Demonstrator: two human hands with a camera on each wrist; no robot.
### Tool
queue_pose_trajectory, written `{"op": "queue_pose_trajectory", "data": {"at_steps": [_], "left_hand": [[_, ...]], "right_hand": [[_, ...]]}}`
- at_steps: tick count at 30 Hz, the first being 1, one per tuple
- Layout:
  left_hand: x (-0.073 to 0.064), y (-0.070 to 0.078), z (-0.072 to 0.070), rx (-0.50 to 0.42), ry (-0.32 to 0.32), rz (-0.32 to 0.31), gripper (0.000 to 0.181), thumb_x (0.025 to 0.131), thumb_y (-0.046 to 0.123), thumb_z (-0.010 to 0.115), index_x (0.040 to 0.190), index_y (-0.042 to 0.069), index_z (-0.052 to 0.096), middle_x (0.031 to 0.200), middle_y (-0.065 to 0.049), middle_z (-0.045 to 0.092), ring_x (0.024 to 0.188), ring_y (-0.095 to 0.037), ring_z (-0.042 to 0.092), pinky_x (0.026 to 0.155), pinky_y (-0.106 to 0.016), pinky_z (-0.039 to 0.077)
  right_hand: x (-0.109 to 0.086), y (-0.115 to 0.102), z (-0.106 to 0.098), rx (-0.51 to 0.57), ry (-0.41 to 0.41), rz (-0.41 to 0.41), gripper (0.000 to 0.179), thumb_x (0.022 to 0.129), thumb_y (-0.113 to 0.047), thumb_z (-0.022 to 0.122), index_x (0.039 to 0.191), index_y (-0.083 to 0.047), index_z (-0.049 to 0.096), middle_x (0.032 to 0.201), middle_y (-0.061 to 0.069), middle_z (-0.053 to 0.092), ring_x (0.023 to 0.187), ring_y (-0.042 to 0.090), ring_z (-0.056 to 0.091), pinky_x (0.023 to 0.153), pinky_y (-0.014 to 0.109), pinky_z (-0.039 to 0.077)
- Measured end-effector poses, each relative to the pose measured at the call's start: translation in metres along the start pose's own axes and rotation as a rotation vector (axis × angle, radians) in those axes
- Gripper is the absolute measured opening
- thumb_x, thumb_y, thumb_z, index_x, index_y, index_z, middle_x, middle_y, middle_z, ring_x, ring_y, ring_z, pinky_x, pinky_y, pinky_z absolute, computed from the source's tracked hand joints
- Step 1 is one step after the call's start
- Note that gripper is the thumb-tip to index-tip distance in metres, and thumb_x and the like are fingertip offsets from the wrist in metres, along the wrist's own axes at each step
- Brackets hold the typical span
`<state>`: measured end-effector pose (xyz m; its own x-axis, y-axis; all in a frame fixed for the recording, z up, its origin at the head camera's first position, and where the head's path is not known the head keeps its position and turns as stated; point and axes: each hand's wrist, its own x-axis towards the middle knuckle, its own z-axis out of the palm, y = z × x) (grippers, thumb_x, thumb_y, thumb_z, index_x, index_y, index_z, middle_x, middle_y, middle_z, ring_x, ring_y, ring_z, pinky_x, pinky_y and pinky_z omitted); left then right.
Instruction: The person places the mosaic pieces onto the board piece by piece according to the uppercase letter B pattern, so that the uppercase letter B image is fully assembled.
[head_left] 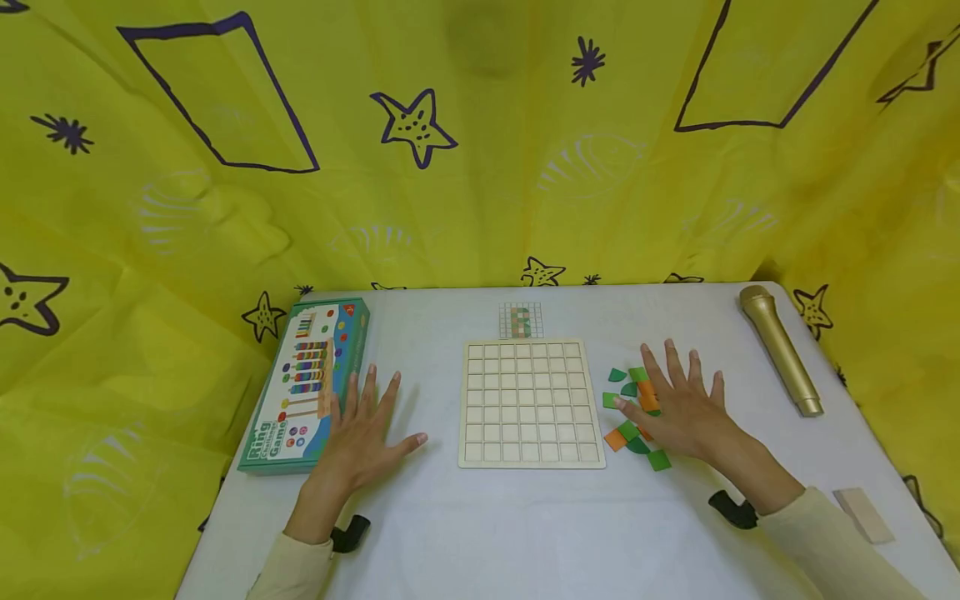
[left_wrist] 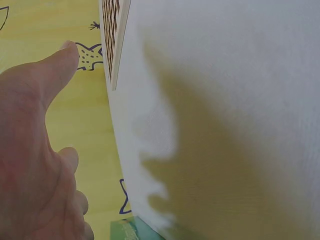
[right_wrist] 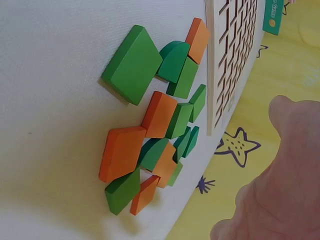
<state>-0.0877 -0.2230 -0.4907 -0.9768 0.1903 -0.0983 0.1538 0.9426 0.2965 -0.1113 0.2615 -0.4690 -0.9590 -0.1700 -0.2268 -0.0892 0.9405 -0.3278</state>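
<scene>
Against a yellow curtain [head_left: 480, 212] stands a white table [head_left: 465, 533], bearing a pale gridded board [head_left: 531, 412] and, to its left, a game box [head_left: 307, 383], with a stretch of tabletop for moving between them and more in front. Both hands have fingers straight and spread: the left hand [head_left: 363, 442] is near the box, the right hand [head_left: 686, 417] over green and orange tiles [right_wrist: 159, 116] just beside the board's right edge. The right wrist view reveals the tiles' thickness and pieces hidden beneath that hand in the head view.
</scene>
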Motion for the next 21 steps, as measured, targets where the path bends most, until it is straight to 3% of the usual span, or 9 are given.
{"op": "queue_pose_trajectory", "data": {"at_steps": [16, 21], "left_hand": [[0.002, 0.003, 0.006, -0.06, -0.012, 0.01, 0.104, 0.094, 0.071, 0.061, 0.171, 0.016, 0.016, 0.177, -0.021, -0.002, 0.16, -0.052, -0.003, 0.124, -0.074, -0.001], [0.004, 0.009, 0.009, -0.111, -0.038, 0.038, 0.104, 0.095, 0.068, 0.062, 0.17, 0.015, 0.016, 0.176, -0.021, -0.001, 0.161, -0.051, -0.002, 0.124, -0.073, 0.0]], "right_hand": [[0.006, 0.014, -0.01, 0.02, -0.009, 0.052, 0.108, 0.102, -0.074, 0.043, 0.168, -0.005, -0.007, 0.168, 0.038, -0.012, 0.145, 0.077, -0.004, 0.105, 0.091, -0.005], [0.007, 0.028, -0.013, 0.095, -0.021, 0.069, 0.103, 0.106, -0.06, 0.051, 0.167, 0.002, -0.003, 0.167, 0.041, -0.001, 0.148, 0.071, 0.003, 0.108, 0.088, -0.004]]}}
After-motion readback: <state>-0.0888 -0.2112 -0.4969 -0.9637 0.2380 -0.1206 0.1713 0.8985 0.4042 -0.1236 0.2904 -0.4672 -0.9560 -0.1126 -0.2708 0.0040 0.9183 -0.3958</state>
